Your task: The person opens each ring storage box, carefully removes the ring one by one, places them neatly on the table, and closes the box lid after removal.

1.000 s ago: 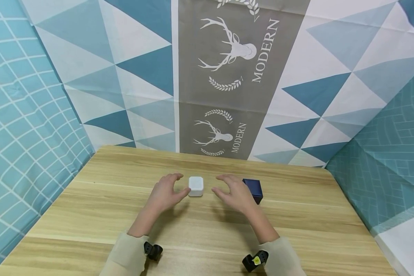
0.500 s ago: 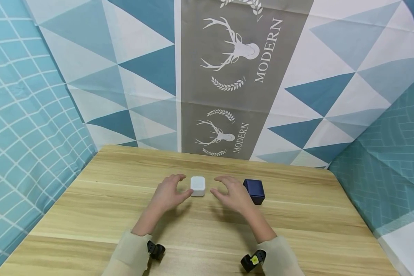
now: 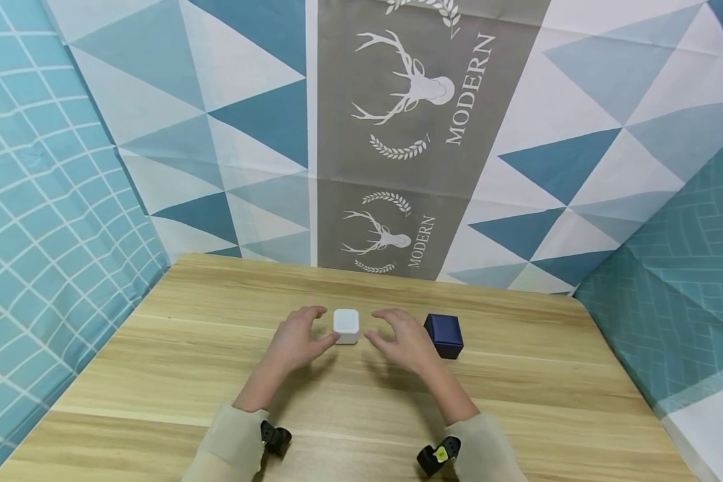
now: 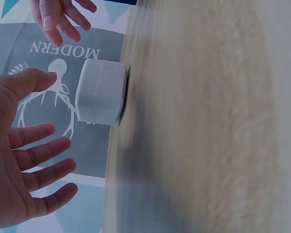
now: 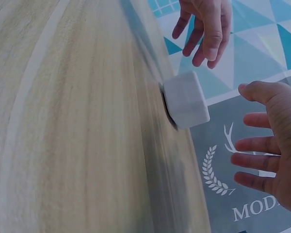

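A small white box with rounded edges (image 3: 346, 325) stands on the wooden table between the two hands. To its left is my left hand (image 3: 298, 339), fingers relaxed and thumb tip at the box's near left edge in the head view. In the left wrist view a gap shows between that thumb and the white box (image 4: 102, 92). My right hand (image 3: 406, 340) hovers on the other side, palm toward the box, its fingers (image 5: 257, 144) loosely spread and holding nothing. Behind the right hand sits a dark blue box (image 3: 444, 335), its left edge partly covered.
The wood-grain table (image 3: 205, 361) ends at the back against a patterned cloth (image 3: 391, 167) with deer heads and triangles. Blue tiled sheets (image 3: 54, 201) hang at the left, and a teal one (image 3: 687, 281) at the right. Both wrists carry a small black camera (image 3: 276, 439).
The right hand has drifted slightly left, closer to the white box, and shows more of the blue box. The left hand hardly moves relative to the white box. The head view shifts a little.
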A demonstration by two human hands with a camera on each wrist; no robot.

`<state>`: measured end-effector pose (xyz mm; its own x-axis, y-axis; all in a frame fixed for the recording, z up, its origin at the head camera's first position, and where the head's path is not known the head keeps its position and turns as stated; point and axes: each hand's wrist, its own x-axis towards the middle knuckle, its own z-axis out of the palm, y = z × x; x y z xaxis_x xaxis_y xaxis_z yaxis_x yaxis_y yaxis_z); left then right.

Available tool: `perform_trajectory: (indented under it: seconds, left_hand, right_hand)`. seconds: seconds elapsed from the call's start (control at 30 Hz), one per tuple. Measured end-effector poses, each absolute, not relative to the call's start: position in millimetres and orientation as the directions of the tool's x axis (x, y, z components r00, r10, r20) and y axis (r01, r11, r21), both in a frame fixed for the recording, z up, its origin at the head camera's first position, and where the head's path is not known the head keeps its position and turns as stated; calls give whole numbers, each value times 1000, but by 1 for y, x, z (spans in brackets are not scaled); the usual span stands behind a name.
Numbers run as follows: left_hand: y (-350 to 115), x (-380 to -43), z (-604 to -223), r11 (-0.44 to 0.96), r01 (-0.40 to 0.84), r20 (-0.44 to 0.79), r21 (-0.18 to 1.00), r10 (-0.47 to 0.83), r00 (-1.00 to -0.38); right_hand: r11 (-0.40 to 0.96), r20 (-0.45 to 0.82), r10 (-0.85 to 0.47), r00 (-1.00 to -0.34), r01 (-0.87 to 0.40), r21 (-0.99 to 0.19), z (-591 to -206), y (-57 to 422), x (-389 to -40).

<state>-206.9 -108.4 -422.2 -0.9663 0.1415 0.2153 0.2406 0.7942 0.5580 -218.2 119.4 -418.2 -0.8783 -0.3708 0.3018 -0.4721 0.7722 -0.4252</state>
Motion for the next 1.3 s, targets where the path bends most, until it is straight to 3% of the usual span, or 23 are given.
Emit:
perform_trajectory:
  seconds: [1.3]
  left_hand:
    - [-106, -210, -431, 774, 231, 195, 590, 142, -971]
  right_hand:
    - [780, 280, -372, -885, -462, -423, -427, 109, -225]
